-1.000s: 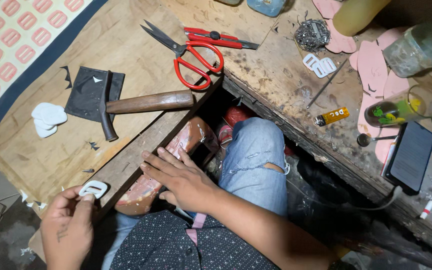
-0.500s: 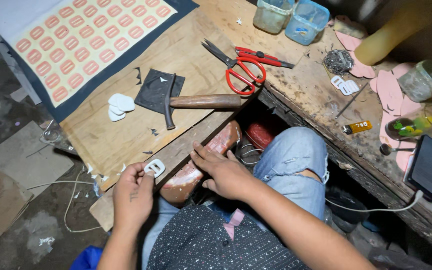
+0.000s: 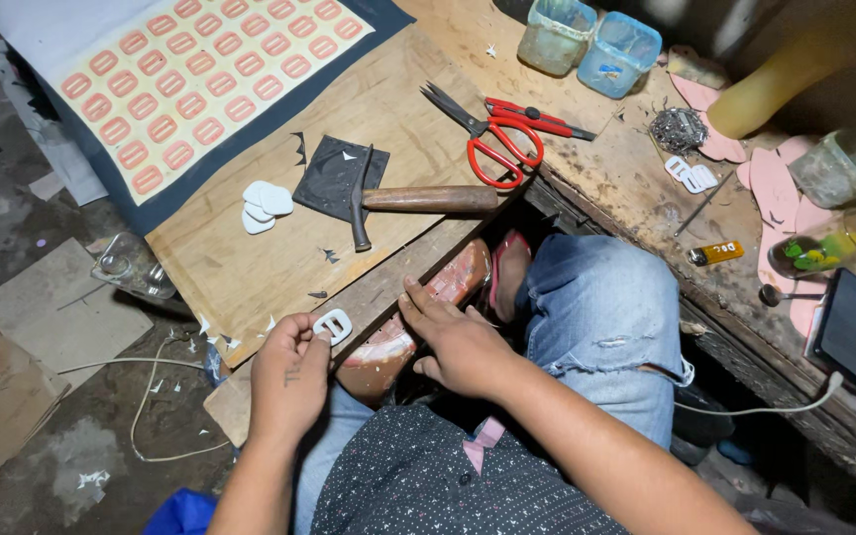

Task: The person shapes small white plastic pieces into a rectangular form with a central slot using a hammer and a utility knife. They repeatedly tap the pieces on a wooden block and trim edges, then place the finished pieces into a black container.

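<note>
Pinching a small white buckle-shaped piece between thumb and fingertips, the left hand holds it just at the near edge of the wooden table, fingers closed on it. The right hand lies flat, fingers spread and gripping nothing, on a reddish-brown shoe last that rests across the person's lap, beside the knee in torn blue jeans. Up on the table, a wooden-handled hammer lies with its head on a dark square of material, and a few white cut pieces sit just left of it. Red-handled scissors lie open to the right of the hammer. A dark-bordered sheet printed with rows of orange-pink shapes covers the far left of the table. 2 small plastic tubs stand at the far edge, and a black phone lies at the right with a cable attached.
</note>
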### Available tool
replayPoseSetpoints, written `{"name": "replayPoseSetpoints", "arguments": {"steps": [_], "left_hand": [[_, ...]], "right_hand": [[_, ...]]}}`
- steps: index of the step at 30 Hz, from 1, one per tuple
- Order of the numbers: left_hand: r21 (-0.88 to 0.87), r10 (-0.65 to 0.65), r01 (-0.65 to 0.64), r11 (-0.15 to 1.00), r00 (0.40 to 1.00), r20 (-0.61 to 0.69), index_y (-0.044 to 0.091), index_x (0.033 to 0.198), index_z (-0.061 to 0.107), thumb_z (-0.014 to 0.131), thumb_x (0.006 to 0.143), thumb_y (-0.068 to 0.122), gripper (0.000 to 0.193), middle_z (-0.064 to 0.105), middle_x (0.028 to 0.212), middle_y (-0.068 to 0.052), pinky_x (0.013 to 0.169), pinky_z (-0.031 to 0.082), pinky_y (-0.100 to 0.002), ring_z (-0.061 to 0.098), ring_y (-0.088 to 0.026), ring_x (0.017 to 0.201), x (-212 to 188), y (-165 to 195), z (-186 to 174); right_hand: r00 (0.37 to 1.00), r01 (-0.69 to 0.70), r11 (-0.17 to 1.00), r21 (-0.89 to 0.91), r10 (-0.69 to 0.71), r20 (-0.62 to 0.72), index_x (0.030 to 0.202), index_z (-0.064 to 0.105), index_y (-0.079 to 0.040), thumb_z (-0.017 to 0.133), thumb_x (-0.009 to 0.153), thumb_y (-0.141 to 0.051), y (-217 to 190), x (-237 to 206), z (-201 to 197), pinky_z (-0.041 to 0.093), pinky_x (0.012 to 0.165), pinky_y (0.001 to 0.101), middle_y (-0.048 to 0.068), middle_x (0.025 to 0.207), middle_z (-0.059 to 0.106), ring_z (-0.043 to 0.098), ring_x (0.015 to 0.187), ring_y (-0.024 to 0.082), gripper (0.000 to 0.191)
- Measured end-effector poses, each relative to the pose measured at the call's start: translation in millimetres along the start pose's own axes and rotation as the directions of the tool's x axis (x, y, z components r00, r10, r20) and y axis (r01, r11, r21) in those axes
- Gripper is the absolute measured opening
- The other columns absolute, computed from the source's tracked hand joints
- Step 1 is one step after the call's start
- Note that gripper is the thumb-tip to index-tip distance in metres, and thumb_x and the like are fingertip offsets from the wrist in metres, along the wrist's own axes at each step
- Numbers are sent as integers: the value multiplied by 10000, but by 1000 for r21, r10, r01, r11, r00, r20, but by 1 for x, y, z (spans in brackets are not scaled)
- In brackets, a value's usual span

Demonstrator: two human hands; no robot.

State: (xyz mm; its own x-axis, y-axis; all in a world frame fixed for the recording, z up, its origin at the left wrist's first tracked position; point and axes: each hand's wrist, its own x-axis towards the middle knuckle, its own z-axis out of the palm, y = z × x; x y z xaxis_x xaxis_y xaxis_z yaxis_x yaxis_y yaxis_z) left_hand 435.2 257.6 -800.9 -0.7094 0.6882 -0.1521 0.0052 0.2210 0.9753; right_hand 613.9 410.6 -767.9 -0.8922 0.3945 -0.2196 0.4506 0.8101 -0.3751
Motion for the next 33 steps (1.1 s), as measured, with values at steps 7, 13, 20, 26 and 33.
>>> {"name": "replayPoseSetpoints", "arguments": {"steps": [7,13,20,26,33], "left_hand": [[-22,7,-6,1000,1000,19,-29,1112,637,570,928,43,209,741,869,-66,645,516,-238,657,-82,712,1,-3,-8],[1,53,-53,999,999,10,-34,1098,635,567,917,36,206,745,891,-53,668,518,-226,670,-71,746,5,-4,-10],[-57,-22,24,998,999,37,-28,1107,634,556,952,46,189,713,818,-57,588,464,-236,604,-85,659,12,5,-3],[-78,-30,33,996,998,48,-39,1105,636,558,969,51,181,701,813,-56,602,480,-229,608,-82,668,23,14,4],[-177,-32,35,984,999,23,-37,1164,588,563,952,31,224,706,879,-75,632,514,-233,656,-91,717,28,14,15]], "right_hand": [[1000,7,999,-39,-7,-3,1561,275,-98,799,782,-224,-12,4,0,390,1069,584,94,1696,97,394,1420,352,947],[999,30,999,-27,-31,-30,1560,273,-91,805,770,-204,-9,8,1,401,1051,582,102,1687,114,395,1423,354,959],[995,84,996,-1,-84,-56,1552,292,-70,802,755,-178,1,11,-10,435,1033,529,125,1687,150,406,1418,351,953],[989,125,991,43,-121,-82,1550,297,-55,815,754,-184,14,17,-24,421,1042,534,137,1677,171,393,1427,362,958],[988,136,991,2,-135,-74,1538,287,-38,824,735,-198,24,21,-28,426,1033,511,170,1658,172,374,1426,385,979]]}}
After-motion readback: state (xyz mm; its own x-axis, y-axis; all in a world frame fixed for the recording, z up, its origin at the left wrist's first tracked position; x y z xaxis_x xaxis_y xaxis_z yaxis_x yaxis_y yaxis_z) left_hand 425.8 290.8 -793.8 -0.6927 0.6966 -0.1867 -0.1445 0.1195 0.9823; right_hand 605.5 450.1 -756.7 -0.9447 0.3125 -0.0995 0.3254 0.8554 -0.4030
